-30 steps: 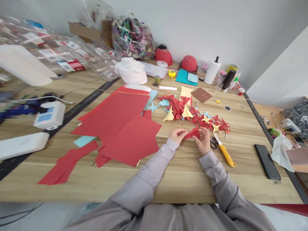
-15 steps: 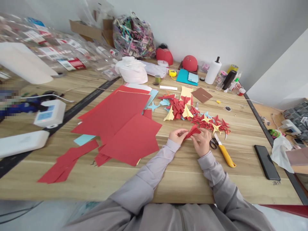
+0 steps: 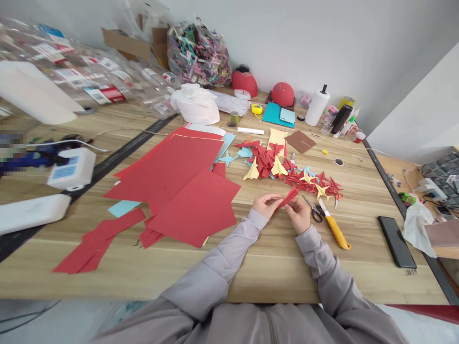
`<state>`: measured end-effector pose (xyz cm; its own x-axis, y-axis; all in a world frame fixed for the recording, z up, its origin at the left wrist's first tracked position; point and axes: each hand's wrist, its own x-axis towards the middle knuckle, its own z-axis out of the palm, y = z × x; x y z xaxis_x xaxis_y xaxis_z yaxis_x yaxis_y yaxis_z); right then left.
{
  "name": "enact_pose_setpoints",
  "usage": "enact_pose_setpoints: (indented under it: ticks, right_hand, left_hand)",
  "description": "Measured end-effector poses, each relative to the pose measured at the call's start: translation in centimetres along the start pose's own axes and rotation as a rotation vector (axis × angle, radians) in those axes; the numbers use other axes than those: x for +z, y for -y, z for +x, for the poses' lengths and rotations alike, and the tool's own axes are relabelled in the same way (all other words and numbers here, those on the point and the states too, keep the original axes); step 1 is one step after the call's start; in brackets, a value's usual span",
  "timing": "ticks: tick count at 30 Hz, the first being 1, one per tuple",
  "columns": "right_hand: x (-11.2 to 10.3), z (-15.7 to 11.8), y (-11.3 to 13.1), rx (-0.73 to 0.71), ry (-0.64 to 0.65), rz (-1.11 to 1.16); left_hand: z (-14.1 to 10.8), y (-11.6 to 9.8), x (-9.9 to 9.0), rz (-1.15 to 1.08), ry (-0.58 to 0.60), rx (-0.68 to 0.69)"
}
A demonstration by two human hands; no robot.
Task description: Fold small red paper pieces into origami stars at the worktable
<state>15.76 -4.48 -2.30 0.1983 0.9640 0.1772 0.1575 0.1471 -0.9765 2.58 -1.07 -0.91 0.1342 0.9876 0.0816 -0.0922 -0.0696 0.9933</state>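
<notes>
A small folded piece of red paper rises to a point at the upper right, held between my left hand and my right hand. Both hands pinch it at the fingertips, just above the wooden table. Right of my right hand lie open black-handled scissors, close but apart from it. Beyond them is a yellow utility knife. A heap of folded red, yellow and pale blue paper shapes lies just beyond my hands.
Large red paper sheets and red strips lie left of my hands. A black phone lies at the right. Along the back stand a paper towel roll, red domes and a bag of paper scraps.
The red paper now points more sharply up to the right. My right hand has shifted left and away from the scissors, uncovering their blades.
</notes>
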Motion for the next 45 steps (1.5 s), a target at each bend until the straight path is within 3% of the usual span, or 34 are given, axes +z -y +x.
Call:
enact_pose_setpoints:
  ticks: [7,17,23,33,38,45]
  right_hand:
    - [-0.4,0.7,0.8,0.102,0.031,0.249]
    - [-0.6,0.5,0.2,0.043,-0.031,0.191]
    - [-0.4,0.6,1.0,0.083,0.016,0.346]
    - [-2.0,0.8,2.7,0.193,0.275,0.542]
    - [-2.0,0.8,2.1,0.291,0.446,0.755]
    - [-1.3,0.5,1.2,0.380,0.622,0.797]
  left_hand:
    - [-0.5,-0.6,0.0,-0.033,0.102,-0.009]
    - [-0.4,0.1,0.0,0.011,0.107,0.002]
    - [-0.3,-0.3,0.1,-0.159,0.131,-0.074]
    - [0.2,-0.5,0.2,-0.307,0.131,-0.167]
    - [0.3,0.1,0.4,-0.340,0.122,-0.176]
    - [0.6,0.9,0.2,-0.277,0.108,-0.093]
